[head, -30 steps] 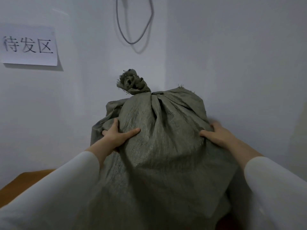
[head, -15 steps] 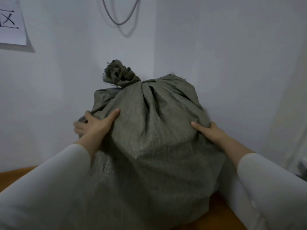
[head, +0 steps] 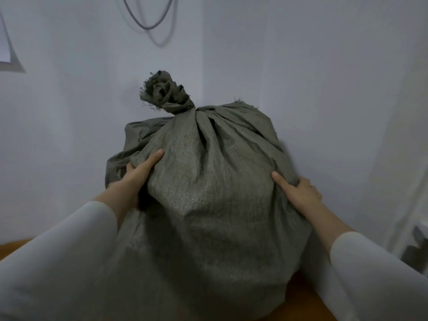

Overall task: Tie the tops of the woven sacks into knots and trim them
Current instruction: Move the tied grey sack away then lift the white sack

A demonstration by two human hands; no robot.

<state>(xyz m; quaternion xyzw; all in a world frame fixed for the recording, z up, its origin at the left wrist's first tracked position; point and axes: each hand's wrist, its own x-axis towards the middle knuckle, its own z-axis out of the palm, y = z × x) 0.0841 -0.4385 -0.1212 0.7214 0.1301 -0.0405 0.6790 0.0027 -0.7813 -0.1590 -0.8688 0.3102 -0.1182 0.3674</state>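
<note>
A full grey-green woven sack [head: 208, 205] stands in a white wall corner and fills the middle of the head view. Its top is tied into a knot [head: 169, 98] with a frayed end that leans left. My left hand [head: 136, 177] holds the sack's upper left side, with the thumb laid along the front and the fingers wrapped behind a fold of fabric. On the upper right side, my right hand [head: 298, 193] grips the sack with its thumb stretched out and its fingers curled into the cloth. White sleeves cover both forearms.
The sack rests on an orange-brown wooden surface [head: 308, 297] whose edge shows at the lower right and lower left. A grey cable loop [head: 148, 22] hangs on the wall above. The corner of a paper sign [head: 4, 49] is at the far left.
My left hand slid from the sack's front to its left side and took hold of a fold. The right hand's fingers curled into the cloth. The view swung right, so the sign is nearly gone.
</note>
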